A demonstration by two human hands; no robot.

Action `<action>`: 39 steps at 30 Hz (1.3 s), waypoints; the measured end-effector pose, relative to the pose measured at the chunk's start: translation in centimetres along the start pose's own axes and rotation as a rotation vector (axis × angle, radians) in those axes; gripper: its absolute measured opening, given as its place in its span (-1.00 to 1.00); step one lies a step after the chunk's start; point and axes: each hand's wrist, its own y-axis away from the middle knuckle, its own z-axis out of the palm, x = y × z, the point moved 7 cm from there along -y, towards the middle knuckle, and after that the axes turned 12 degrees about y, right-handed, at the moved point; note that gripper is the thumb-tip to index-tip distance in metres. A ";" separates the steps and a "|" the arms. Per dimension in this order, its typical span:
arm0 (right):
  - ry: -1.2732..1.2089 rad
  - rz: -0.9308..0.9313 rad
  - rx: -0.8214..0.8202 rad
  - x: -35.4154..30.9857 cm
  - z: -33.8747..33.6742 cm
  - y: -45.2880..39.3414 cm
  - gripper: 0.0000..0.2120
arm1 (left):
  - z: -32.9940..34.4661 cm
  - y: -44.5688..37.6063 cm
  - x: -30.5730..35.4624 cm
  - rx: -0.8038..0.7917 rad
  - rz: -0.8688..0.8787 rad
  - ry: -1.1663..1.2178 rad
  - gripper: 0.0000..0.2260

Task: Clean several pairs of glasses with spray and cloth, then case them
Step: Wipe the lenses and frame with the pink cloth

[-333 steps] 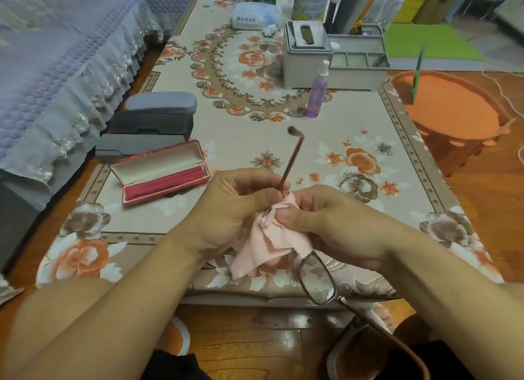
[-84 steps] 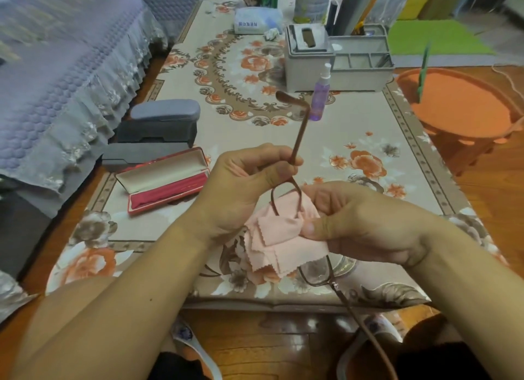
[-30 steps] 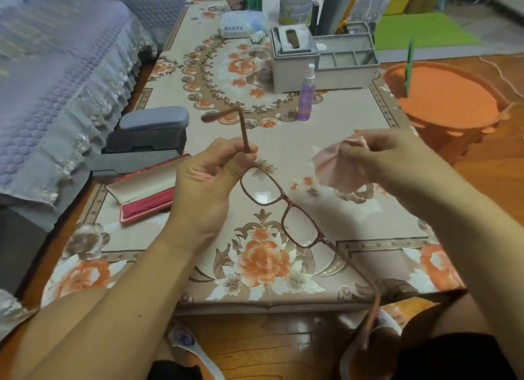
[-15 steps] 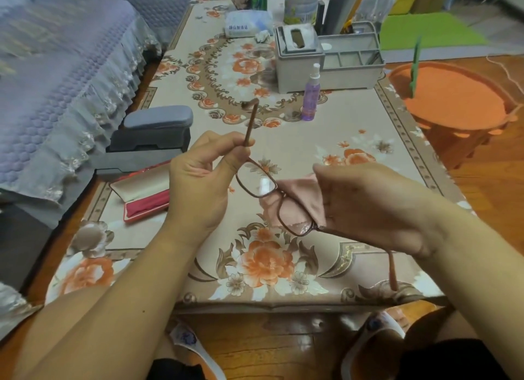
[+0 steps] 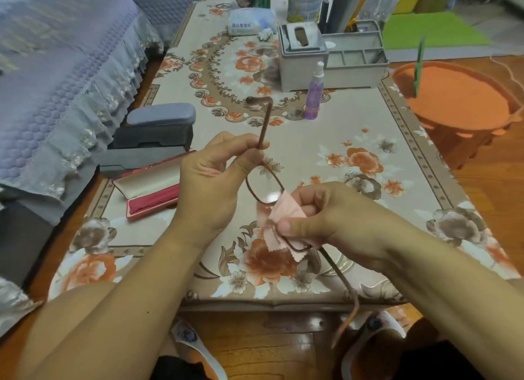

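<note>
At frame centre we are observing the left hand (image 5: 209,181) pinching one temple of the brown glasses (image 5: 265,188) — the right hand (image 5: 334,218) is pinching the pink cloth (image 5: 279,223) around the other lens, above the desk (image 5: 354,130).

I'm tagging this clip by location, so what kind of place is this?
Probably a home living room: a low table with a floral cover, a sofa under a lace-trimmed throw, and a tissue box on the table.
</note>
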 end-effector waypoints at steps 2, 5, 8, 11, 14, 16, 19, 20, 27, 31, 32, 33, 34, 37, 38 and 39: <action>-0.019 -0.018 -0.028 -0.3 0.0 0.1 -0.86 | -0.5 -0.3 0.1 0.025 -0.007 0.028 -0.86; -0.107 0.025 -0.091 -0.4 0.0 0.2 -0.74 | -1.1 -0.5 0.5 0.046 -0.002 0.031 -0.86; -0.268 0.103 -0.221 -0.1 0.6 0.6 -0.73 | -1.4 -0.7 1.1 0.055 0.008 0.017 -0.86; -0.499 0.092 -0.416 -0.9 1.7 1.1 -0.53 | -1.8 -0.8 1.5 0.082 0.021 0.031 -0.85; -0.690 0.051 -0.556 -2.1 2.1 1.3 -0.67 | -1.9 -0.8 1.5 0.085 0.020 0.043 -0.85; -0.639 0.022 -0.560 -2.0 2.0 1.2 -0.72 | -1.8 -0.8 1.5 0.072 0.019 0.033 -0.85; -0.493 -0.002 -0.484 -1.3 2.0 0.9 -0.73 | -1.5 -0.7 1.4 0.051 0.019 0.020 -0.84; -0.436 0.003 -0.418 -1.0 1.9 0.7 -0.74 | -1.3 -0.6 1.4 0.043 0.017 0.017 -0.85; -0.078 0.011 -0.028 0.1 0.4 -0.3 -0.76 | -0.7 -0.4 1.7 0.022 0.030 -0.020 -0.87; 0.013 0.005 -0.134 -0.1 0.9 0.0 -0.78 | -1.1 -0.5 1.6 0.042 0.013 -0.070 -0.89; -0.018 0.030 -0.195 -0.1 1.1 0.1 -0.81 | -1.1 -0.5 1.7 0.039 0.018 -0.075 -0.90; -0.081 0.063 -0.258 -0.2 1.3 0.3 -0.84 | -1.3 -0.6 1.7 0.038 0.026 -0.077 -0.88; -0.157 0.086 -0.313 -0.2 1.5 0.5 -0.82 | -1.3 -0.7 1.7 0.033 0.034 -0.077 -0.86; -0.175 0.117 -0.315 0.1 1.8 0.5 -0.75 | -1.0 -0.8 1.3 0.000 0.036 -0.097 -0.87; -0.108 0.123 -0.269 0.5 1.8 0.2 -0.76 | -0.8 -0.7 1.1 -0.013 0.024 -0.101 -0.86; -0.038 0.123 -0.228 0.7 1.8 0.2 -0.77 | -0.7 -0.7 0.8 -0.020 0.005 -0.101 -0.84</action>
